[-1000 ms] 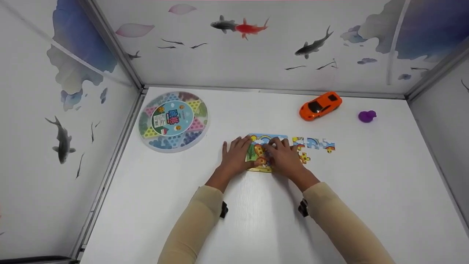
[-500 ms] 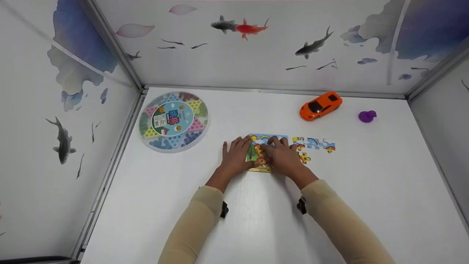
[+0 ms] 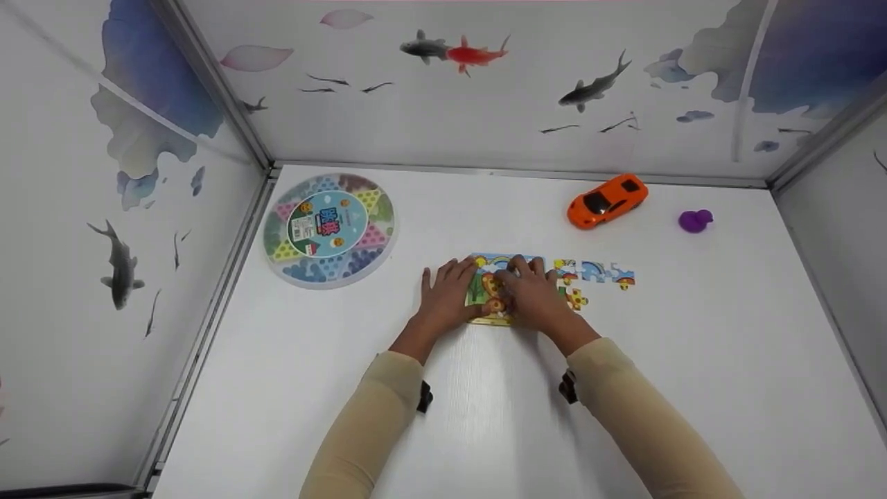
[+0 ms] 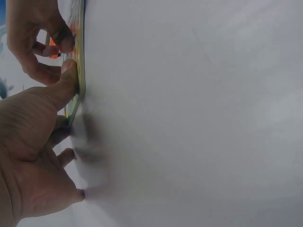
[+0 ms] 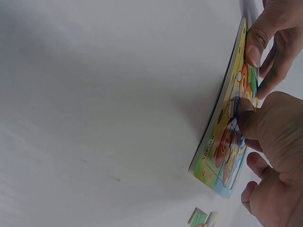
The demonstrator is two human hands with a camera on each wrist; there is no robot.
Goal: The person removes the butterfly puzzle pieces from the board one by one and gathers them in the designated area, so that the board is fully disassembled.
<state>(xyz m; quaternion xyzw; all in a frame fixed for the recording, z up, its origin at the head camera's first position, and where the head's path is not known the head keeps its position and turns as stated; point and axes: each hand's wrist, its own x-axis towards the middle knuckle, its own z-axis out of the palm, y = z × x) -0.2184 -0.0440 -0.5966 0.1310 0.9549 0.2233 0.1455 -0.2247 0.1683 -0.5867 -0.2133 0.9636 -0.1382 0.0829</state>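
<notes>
A colourful jigsaw puzzle board (image 3: 497,321) lies flat at the middle of the white table, its picture partly covered by the hands. My left hand (image 3: 445,298) steadies its left side, fingers spread; in the left wrist view the thumb (image 4: 66,87) rests on the board's front edge and other fingertips touch the table. Over the board's right half, my right hand (image 3: 542,296) bends its fingers, pinching at a puzzle piece mostly hidden beneath them. The right wrist view shows its thumb (image 5: 248,120) pressing against the picture. Several loose puzzle pieces (image 3: 593,270) lie just right of the board.
A round Chinese checkers set (image 3: 328,225) sits at the back left. An orange toy car (image 3: 607,201) and a purple toy duck (image 3: 694,221) stand at the back right. Fish-printed walls enclose the table's back and sides.
My right hand and wrist have shifted very slightly left over the board. My left hand, the board and the loose pieces stay in place.
</notes>
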